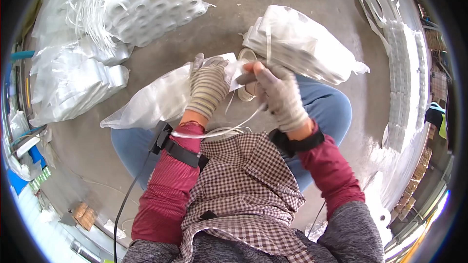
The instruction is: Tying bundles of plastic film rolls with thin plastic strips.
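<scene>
My left hand, in a grey glove with a striped cuff, is closed on the end of a translucent plastic bag lying across my left leg. A white sheet or label shows beside its fingers. My right hand, gloved with an orange-toned fingertip showing, is pinched close to that end of the bag. A thin white strap hangs from the right hand and runs back across my left forearm. Exactly how the fingers meet the bag's end is partly hidden.
Ahead on the right lies a strapped, plastic-wrapped bundle. White rolls are stacked at far left beside loose white straps, with another bagged bundle nearer. A long wrapped row stands at far right. A black cable trails from my left forearm.
</scene>
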A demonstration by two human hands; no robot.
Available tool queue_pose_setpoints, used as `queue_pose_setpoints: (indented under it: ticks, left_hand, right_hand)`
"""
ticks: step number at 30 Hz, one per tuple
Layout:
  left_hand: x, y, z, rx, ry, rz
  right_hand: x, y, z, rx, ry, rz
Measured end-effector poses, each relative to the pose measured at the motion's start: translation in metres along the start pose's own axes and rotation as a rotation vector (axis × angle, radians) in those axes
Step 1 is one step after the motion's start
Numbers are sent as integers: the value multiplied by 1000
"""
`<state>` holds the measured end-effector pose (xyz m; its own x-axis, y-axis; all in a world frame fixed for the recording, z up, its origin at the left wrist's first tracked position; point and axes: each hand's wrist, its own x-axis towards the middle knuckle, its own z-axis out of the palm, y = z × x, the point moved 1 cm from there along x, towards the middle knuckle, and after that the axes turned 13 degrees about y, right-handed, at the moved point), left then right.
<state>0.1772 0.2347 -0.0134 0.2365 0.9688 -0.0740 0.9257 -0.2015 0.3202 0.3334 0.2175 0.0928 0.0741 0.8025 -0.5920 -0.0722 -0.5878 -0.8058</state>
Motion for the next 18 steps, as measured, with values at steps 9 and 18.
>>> queue_pose_setpoints:
  ticks: [9, 18]
  left_hand:
    - [19, 2, -5, -26, -136, 234]
    - [-36, 6, -58, -301, 532, 173]
  right_hand:
    - [66, -15, 11, -1729, -489, -688]
    - [29, 34, 0, 398, -187, 756]
